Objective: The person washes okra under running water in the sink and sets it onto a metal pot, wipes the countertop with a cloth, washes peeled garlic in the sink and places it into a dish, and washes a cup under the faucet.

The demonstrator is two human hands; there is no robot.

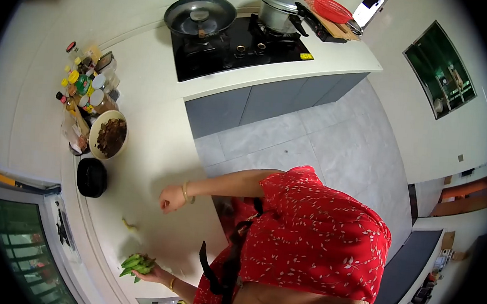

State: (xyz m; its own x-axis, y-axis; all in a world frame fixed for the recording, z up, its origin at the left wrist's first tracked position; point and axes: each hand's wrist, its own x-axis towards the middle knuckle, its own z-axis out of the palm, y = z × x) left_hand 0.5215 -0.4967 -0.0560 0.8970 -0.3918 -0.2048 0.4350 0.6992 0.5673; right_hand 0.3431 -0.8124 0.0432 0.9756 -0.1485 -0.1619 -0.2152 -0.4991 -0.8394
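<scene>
Left hand (156, 275) cradles bunched, tapered green vegetables (138, 264).

Wok (220, 18), pressure cooker (276, 18), red basket (328, 10)

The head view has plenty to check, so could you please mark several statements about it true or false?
1. The left hand holds green vegetables. True.
2. The right hand is touching the large bowl. False: the right hand is apart from the large bowl.
3. The black container sits beside the large bowl. True.
4. The lidded pot stands on the floor. False: the lidded pot is on the stove.
</scene>
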